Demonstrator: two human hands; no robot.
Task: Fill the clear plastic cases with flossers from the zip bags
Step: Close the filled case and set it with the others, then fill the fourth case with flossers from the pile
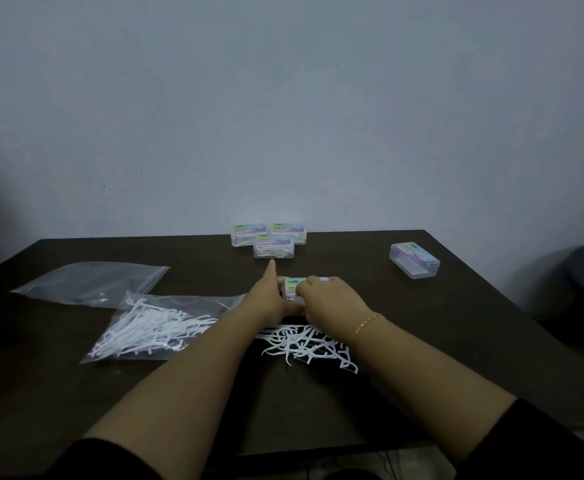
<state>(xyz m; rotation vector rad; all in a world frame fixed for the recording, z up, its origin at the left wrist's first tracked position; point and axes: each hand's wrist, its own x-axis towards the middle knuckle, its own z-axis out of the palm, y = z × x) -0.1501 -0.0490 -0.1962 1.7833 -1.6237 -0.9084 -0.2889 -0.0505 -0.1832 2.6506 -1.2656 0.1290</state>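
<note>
Both your hands meet on one clear plastic case (pixel 293 287) near the middle of the dark bench (pixel 422 323). Your left hand (pixel 272 295) holds the case's left end, with one digit stretched straight out toward the far edge; your right hand (pixel 328 297) lies over the lid, its fingers (pixel 306 285) curled down on the top and front, so both hands grasp the case. A thin gold bracelet (pixel 366 323) circles your right wrist. Just nearer to you than the case, a loose pile of white flossers (pixel 309 346) is strewn on the bench. To your left lies a zip bag (pixel 158 329) holding many flossers, and beyond it a flatter zip bag (pixel 93 282), almost empty. At the far edge three filled cases (pixel 269 239) sit touching in a cluster, and another case (pixel 414 259), well apart to the right, lies at an angle.
</note>
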